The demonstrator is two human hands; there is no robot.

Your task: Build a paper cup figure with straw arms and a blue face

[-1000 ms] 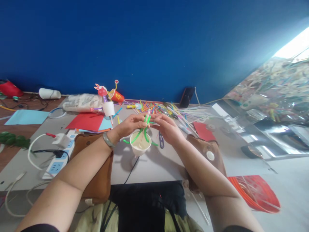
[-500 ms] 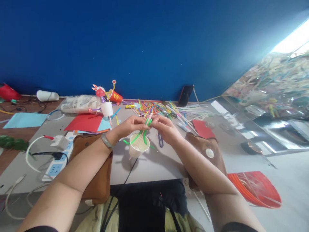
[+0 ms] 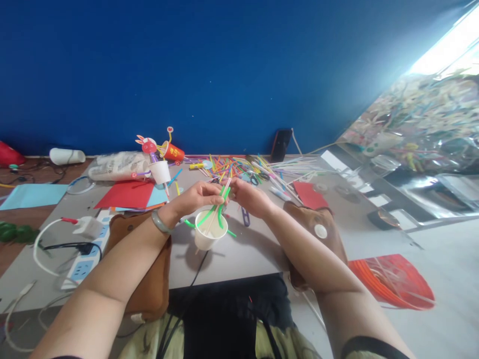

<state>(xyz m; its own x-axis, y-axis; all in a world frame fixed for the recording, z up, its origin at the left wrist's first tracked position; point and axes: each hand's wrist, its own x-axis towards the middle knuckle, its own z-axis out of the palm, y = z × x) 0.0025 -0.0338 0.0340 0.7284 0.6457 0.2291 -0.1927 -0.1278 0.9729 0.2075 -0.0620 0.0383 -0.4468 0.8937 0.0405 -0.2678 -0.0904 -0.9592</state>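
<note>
A white paper cup [image 3: 210, 237] stands near the table's front edge, with green straws [image 3: 220, 217] poking out of its sides and rising from its mouth. Pale pink straws [image 3: 216, 212] lean up beside the green ones. My left hand [image 3: 204, 196] pinches the green and pink straws above the cup, fingers closed. At the right of the same bundle, my right hand [image 3: 251, 196] has its fingers bent together against the straws; its fingertips are partly hidden.
Many coloured straws [image 3: 228, 165] and scissors [image 3: 254, 179] lie behind my hands. Decorated cups [image 3: 160, 172] and red paper [image 3: 124, 194] are at the left, near a power strip [image 3: 85, 264]. A phone [image 3: 281, 145] leans on the wall. Brown pads [image 3: 140, 279] lie under my forearms.
The green straw tops, bent over between my fingers before, now stand up more freely. My right fingers have shifted around the bundle. The whole view has moved slightly.
</note>
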